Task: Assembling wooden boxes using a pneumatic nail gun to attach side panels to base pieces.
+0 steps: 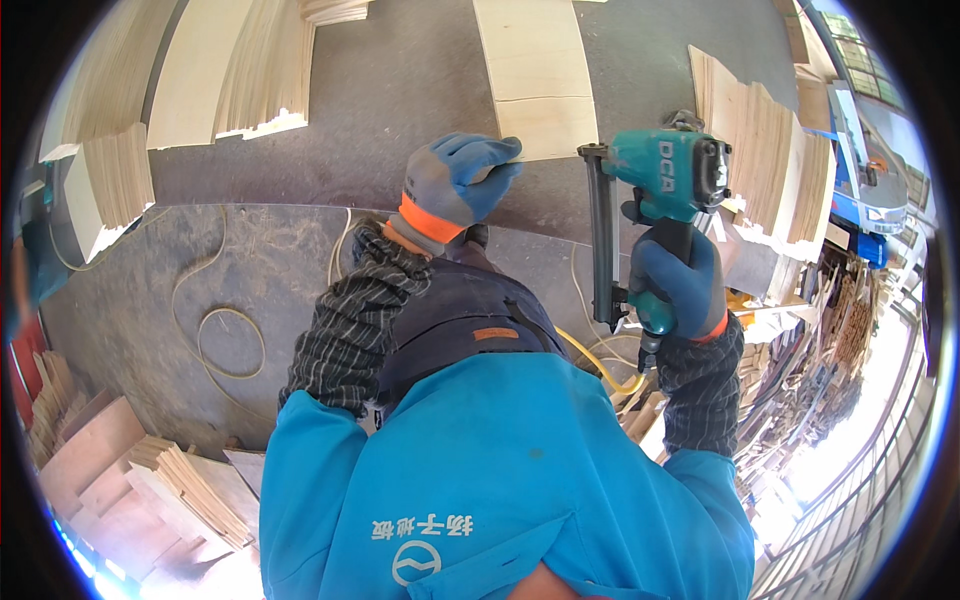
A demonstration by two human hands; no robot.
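Teal plastic is showing on the nail gun [665,175], which the right hand [680,280] is gripping, its blue-gloved fingers wrapping round the handle. The gun's black magazine is pointing back toward the wearer, and its nose is appearing just beside the near right corner of the panel [540,70]; how high it is hovering, I cannot tell. That pale wooden panel is lying on the dark bench [400,70], ahead of the wearer, with a thin line running across it.

Over at the panel's near left corner, the left hand [455,185] is bending its fingers loosely, the thumb standing apart from them; whether the fingertips are touching the wood, I cannot tell.

Stacks of thin boards are standing on both sides, the left stack [260,70] and the right stack [760,130]. A yellow hose [630,385] is curving below the gun. On the grey floor [140,280], a thin cord [262,350] is looping. Scrap wood [820,350] is piling up at right.
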